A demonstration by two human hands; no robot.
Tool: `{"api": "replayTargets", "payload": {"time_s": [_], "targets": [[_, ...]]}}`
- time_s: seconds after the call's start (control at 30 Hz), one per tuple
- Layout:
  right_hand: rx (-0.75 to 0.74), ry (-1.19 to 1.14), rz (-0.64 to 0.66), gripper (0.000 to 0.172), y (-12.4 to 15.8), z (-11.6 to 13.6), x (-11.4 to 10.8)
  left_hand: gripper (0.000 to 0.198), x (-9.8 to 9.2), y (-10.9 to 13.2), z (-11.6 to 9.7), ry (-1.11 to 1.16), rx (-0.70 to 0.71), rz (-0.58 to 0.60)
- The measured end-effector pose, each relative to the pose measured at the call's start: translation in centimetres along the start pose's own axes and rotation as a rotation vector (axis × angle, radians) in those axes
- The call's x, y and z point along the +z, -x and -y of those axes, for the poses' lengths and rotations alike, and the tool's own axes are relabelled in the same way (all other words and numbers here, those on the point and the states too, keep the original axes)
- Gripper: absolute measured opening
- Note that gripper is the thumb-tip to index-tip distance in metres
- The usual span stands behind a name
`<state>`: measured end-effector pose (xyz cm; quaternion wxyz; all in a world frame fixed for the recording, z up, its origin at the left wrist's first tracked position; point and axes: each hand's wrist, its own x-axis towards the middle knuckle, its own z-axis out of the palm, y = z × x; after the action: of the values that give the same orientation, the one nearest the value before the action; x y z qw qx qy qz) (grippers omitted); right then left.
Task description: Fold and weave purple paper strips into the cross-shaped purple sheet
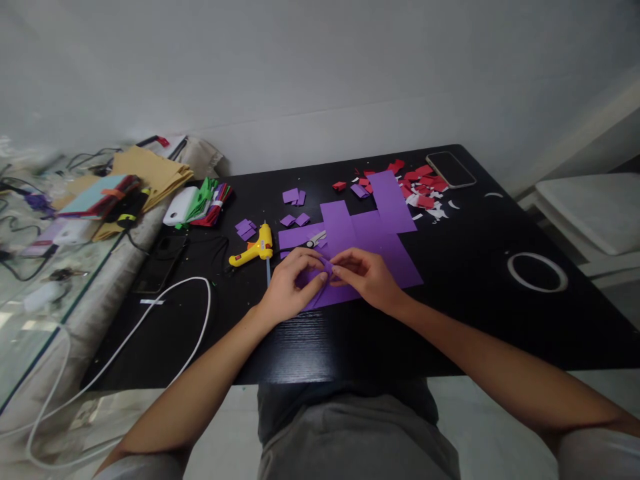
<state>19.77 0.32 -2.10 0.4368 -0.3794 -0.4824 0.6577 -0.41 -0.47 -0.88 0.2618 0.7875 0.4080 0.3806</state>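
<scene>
The left hand (290, 283) and right hand (373, 279), close together, pinch the paper (327, 265), which may crease crookedly if they pull unequally

A plain, pale grey wall (320, 80) is rising behind the worktop's far edge and is filling the upper view. A black, wood-grained rectangular worktop (460, 320) is stretching across the middle, its far right corner curving softly. Light is gleaming in a pale patch near its front edge. Beyond its right edge, a white, smooth-surfaced seat (595, 207) is standing near the wall. Along the left edge, a clear glass tabletop (17, 337) with a greenish rim is running beside a pale, wrinkled strip. Whitish, glossy floor (220, 430) is showing below the front edge.
</scene>
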Motion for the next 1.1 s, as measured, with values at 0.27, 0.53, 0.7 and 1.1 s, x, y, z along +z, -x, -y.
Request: {"api": "replayTargets", "payload": {"time_s": [0.27, 0.53, 0.7, 1.1], "targets": [[0.019, 0.03, -0.008, 0.033, -0.13, -0.13, 0.04, 0.005, 0.19, 0.07, 0.26, -0.032, -0.016, -0.008], [0.035, 0.054, 0.008, 0.031, -0.24, -0.25, -0.12, 0.003, -0.01, 0.11, -0.12, -0.072, 0.053, 0.019], [0.031, 0.058, 0.021, 0.026, -0.11, -0.41, -0.06, 0.004, -0.04, 0.12, -0.21, -0.097, 0.066, 0.026], [0.004, 0.092, 0.01, 0.027, -0.27, -0.56, -0.06, 0.011, 0.16, 0.16, 0.3, -0.117, 0.09, 0.036]]}}
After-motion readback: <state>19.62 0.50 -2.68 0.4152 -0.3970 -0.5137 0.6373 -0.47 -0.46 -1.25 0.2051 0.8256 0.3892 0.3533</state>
